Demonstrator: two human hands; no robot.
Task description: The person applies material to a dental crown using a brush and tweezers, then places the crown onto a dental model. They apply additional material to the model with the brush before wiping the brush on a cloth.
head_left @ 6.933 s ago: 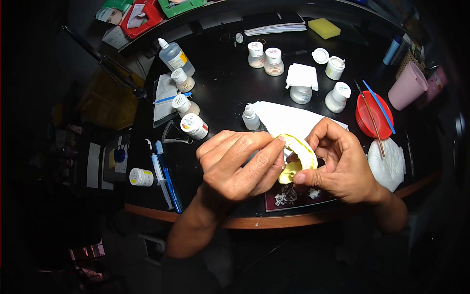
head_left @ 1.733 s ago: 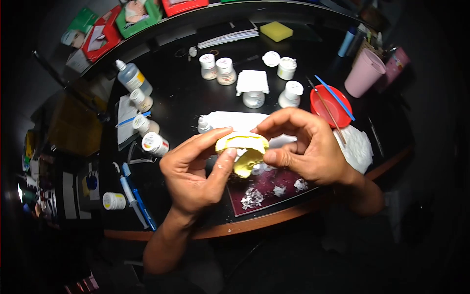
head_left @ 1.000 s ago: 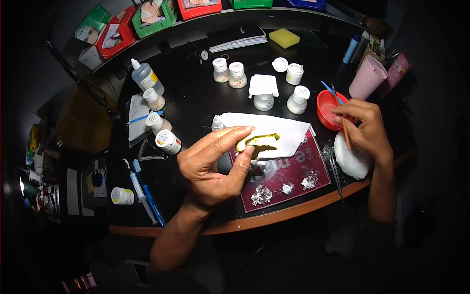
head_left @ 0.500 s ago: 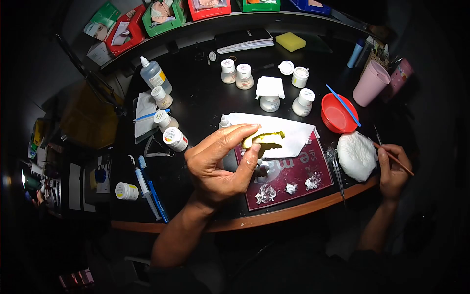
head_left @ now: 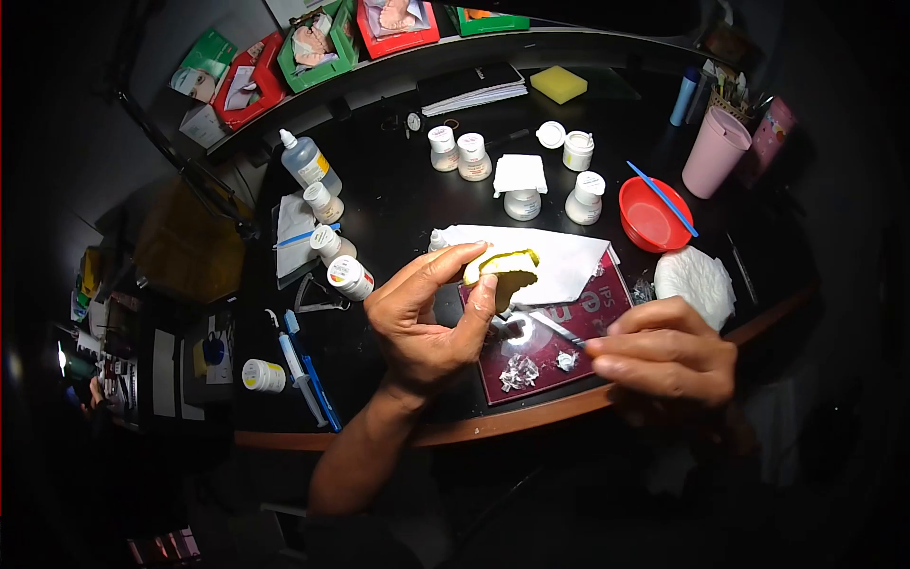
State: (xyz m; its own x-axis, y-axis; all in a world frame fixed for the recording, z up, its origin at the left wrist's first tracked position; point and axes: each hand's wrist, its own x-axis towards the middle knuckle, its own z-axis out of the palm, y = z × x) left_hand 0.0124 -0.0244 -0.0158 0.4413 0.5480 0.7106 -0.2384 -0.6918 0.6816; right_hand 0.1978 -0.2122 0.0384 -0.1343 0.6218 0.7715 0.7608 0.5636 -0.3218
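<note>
Between thumb and fingertips, my left hand point(head_left: 427, 308) pinches a pale, curved dental model piece point(head_left: 507, 270) with a yellow-green edge and a jagged, shadowed lower side. It is held up over the maroon board point(head_left: 502, 384) and the white paper sheet point(head_left: 578, 256). My right hand point(head_left: 668, 356) is closed around a slim silver-grey tool point(head_left: 559, 330), darker near the fingers. The tool points left, its tip below the model piece; its exact kind I cannot tell. Crumpled foil-like bits point(head_left: 519, 373) lie on the board beneath. Behind my right hand is a white padded tissue point(head_left: 697, 284).
A red bowl point(head_left: 640, 228) with a blue stick point(head_left: 664, 199) across it stands at the right, near a pink cup point(head_left: 716, 152). Several white-capped jars line the back and left, including one covered with tissue point(head_left: 519, 174). A syringe point(head_left: 301, 379) lies left.
My right hand has moved left from beside the tissue pad to near the model piece. The reddish-brown handle it held no longer shows; a silver-grey tool shows instead. My left hand keeps its pinch.
</note>
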